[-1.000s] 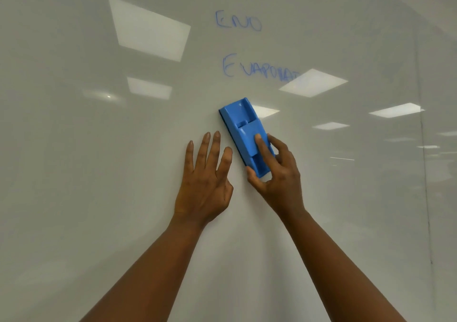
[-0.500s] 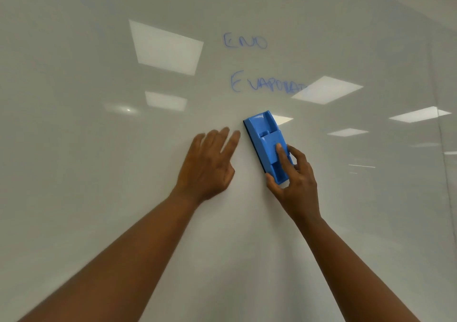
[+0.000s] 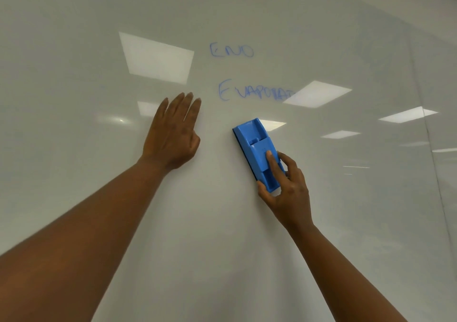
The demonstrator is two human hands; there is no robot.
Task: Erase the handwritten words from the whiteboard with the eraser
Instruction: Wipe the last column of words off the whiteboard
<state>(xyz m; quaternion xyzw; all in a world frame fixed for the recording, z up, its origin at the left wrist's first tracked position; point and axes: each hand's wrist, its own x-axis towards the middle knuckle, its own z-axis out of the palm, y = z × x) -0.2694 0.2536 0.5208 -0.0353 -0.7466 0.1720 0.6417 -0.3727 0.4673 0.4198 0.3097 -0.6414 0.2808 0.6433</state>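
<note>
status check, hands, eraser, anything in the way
Right hand grips eraser, flat on board below the writing. Left hand open, flat on board. Both words unerased, path up clear.

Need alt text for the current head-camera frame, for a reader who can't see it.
A person's right hand grips a blue eraser against a whiteboard, just below two blue handwritten words, both unerased. The left hand rests with straight fingers on the board, left of the lower word.
</note>
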